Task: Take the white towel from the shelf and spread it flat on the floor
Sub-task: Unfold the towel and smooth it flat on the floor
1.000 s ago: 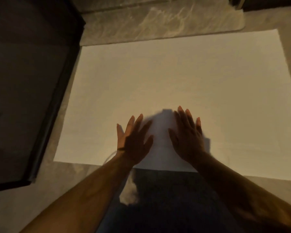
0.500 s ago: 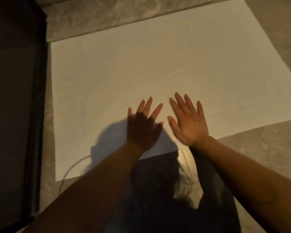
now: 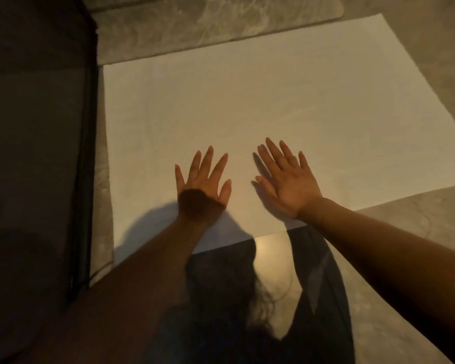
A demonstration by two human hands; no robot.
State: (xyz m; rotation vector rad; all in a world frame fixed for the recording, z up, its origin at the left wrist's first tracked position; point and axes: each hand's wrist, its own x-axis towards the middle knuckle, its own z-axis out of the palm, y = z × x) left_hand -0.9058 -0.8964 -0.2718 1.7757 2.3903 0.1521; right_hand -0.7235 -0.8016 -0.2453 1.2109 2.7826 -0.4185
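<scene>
Dark furniture (image 3: 37, 153) fills the left edge, a black-framed unit whose panels sit in deep shadow (whether it is the shelf the task names cannot be told). Just beside its base begins the white towel (image 3: 247, 109), laid out on the marbled grey floor (image 3: 418, 232), with its left border running close along the unit and its far edge near a grey mat (image 3: 208, 24) at the top of the view.

Moving right, the left hand (image 3: 202, 185) lies palm down on the near part of the towel, fingers fanned wide and gripping nothing; a shadow covers its wrist and the cloth below it. A small gap of bare towel separates it from the right hand (image 3: 286, 185), likewise flat, fingers spread and empty, resting close to the near edge. Further right the towel runs out to its far right corner, with bare floor beyond.

Judging by this, the task looks nearly finished: the towel is off the shelf, unfolded and lying flat, with no fold or ridge visible in the dim light. What remains is probably a last smoothing stroke outward and lifting the palms away.
</scene>
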